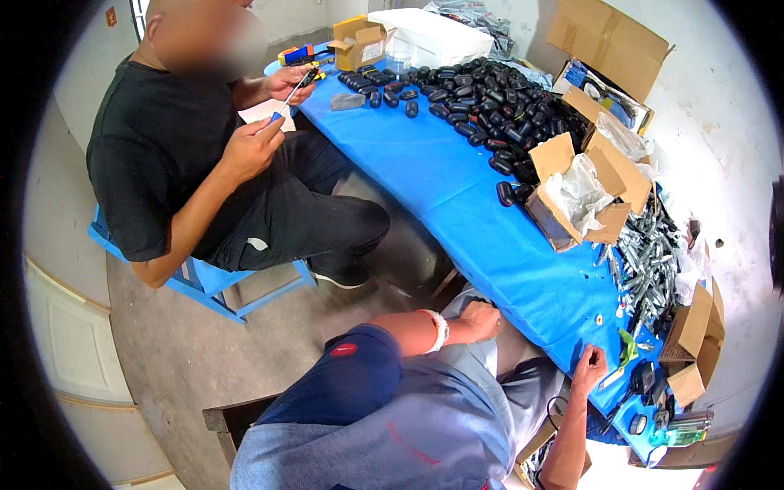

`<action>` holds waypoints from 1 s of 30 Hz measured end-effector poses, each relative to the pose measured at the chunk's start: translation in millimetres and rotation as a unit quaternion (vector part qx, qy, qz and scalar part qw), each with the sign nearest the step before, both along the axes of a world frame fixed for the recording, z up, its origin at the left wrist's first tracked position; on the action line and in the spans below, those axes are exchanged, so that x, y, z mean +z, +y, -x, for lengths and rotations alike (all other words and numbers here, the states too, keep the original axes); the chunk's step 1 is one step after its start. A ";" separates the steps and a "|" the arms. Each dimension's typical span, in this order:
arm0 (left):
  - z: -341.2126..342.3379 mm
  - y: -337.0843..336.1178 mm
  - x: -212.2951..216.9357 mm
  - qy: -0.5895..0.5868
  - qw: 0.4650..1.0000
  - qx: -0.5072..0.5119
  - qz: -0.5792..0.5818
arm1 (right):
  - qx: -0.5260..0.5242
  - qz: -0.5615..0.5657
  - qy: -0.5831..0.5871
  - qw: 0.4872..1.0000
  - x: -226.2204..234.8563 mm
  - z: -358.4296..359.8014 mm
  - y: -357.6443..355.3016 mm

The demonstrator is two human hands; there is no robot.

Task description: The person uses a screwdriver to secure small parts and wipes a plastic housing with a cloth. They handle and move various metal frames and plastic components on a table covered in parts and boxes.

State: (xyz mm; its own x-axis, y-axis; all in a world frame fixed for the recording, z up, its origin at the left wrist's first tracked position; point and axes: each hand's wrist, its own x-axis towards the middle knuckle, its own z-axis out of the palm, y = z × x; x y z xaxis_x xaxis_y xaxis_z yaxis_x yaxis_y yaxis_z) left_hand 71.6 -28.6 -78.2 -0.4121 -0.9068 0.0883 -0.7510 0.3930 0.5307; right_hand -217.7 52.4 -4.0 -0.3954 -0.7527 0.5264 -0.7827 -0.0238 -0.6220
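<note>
My left hand [480,321] rests on my thigh beside the table edge, curled into a loose fist, and nothing shows in it. At the edge of the blue-covered table [539,278], my right hand [589,367] is closed with the fingers bent together; whatever is in them is too small or hidden to make out. Close to that hand lie a green cloth-like piece [628,348] and a small round whitish bit [599,319]. Beyond it is a heap of slim grey metallic parts [651,253].
Black rounded cases [490,106] are heaped at the far side. An open carton [555,216] with clear plastic and another carton [694,343] stand along the wall. At left a seated co-worker [139,155] holds a blue-handled screwdriver [273,119] against a small dark piece.
</note>
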 end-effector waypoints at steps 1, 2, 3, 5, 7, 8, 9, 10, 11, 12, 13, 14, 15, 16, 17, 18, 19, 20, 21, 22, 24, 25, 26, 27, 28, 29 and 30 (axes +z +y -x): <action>0.0 -0.1 -1.1 0.000 1.000 -0.002 0.001 | -0.001 0.000 -0.001 1.000 0.5 -1.1 -0.1; 0.6 -0.5 -3.3 0.000 1.000 -0.004 0.002 | -0.002 0.001 0.002 1.000 -0.7 0.0 -0.2; 0.9 -0.9 -4.6 0.001 1.000 -0.005 0.004 | -0.002 0.002 0.006 1.000 -2.6 2.5 -0.6; 1.0 -0.8 -5.6 0.009 1.000 0.001 0.002 | -0.003 0.001 0.011 1.000 -1.1 0.5 -0.2; 1.1 -0.8 -5.9 0.011 1.000 0.001 -0.002 | -0.003 -0.004 0.013 1.000 1.8 -1.6 0.3; 0.9 -1.7 -5.5 0.009 1.000 -0.003 -0.006 | -0.003 0.000 0.010 1.000 0.9 -0.9 0.4; 0.8 -2.2 -5.2 0.006 1.000 -0.006 -0.010 | -0.004 0.003 0.007 1.000 -0.9 0.3 -0.3; 0.8 -2.2 -4.6 0.006 1.000 -0.006 -0.010 | -0.004 0.006 0.004 1.000 -1.8 1.1 -1.0; 0.9 -1.8 -3.6 0.006 1.000 -0.007 -0.009 | -0.003 0.008 0.004 1.000 -2.6 1.9 -1.2; 1.0 -1.5 -3.2 0.006 1.000 -0.007 -0.008 | -0.002 0.010 0.003 1.000 -3.4 2.7 -1.2; 1.1 -1.4 -4.1 0.007 1.000 -0.007 -0.004 | -0.001 0.011 0.003 1.000 -3.9 3.2 -1.3; 1.3 -1.6 -5.5 0.008 1.000 -0.008 0.001 | -0.001 0.009 0.003 1.000 -4.4 4.0 -1.4; 1.3 -1.6 -6.5 0.009 1.000 -0.008 0.006 | -0.001 0.006 0.003 1.000 -4.8 5.1 -1.6; 0.8 -1.3 -6.7 0.013 1.000 -0.008 0.009 | 0.000 0.004 0.003 1.000 -4.1 4.1 -1.6; 0.3 -1.2 -6.9 0.016 1.000 -0.009 0.012 | -0.001 0.005 0.004 1.000 -3.6 3.0 -1.6; -0.4 -1.2 -7.0 0.020 1.000 -0.009 0.015 | -0.002 0.005 0.005 1.000 -2.9 1.7 -1.7; -0.6 -0.9 -4.8 0.018 1.000 -0.009 0.013 | -0.003 0.006 0.006 1.000 -1.8 0.9 -1.4; -1.2 -0.3 -0.8 0.015 1.000 -0.010 0.011 | -0.004 0.002 0.008 1.000 -2.0 1.8 -1.1; -1.6 -0.3 1.4 0.013 1.000 -0.011 0.009 | -0.005 -0.001 0.009 1.000 -2.5 3.5 -1.0; -1.4 -0.4 1.3 0.008 1.000 -0.009 0.006 | -0.005 -0.006 0.010 1.000 -2.7 4.0 -0.6; 0.1 -0.7 0.4 -0.001 1.000 -0.005 0.000 | 0.001 0.003 0.012 1.000 -3.4 4.1 -0.5; 0.5 -0.9 -0.5 0.000 1.000 -0.004 -0.004 | 0.004 0.008 0.013 1.000 -2.3 2.6 -1.1; 0.9 -1.2 -1.8 0.002 1.000 -0.004 -0.008 | 0.001 0.005 0.012 1.000 -1.2 1.1 -1.2; 1.0 -1.3 -2.7 0.003 1.000 -0.003 -0.012 | -0.002 0.002 0.012 1.000 0.1 -0.6 -0.9; 1.4 -1.3 -2.9 0.001 1.000 -0.001 -0.008 | -0.006 0.000 0.011 1.000 1.5 -1.9 -0.5; 1.9 -1.3 -3.1 -0.001 1.000 0.001 -0.004 | -0.005 0.002 0.009 1.000 1.7 -2.0 -0.5; 2.2 -1.4 -3.4 -0.003 1.000 0.004 0.000 | -0.005 0.003 0.008 1.000 1.7 -1.9 -0.5</action>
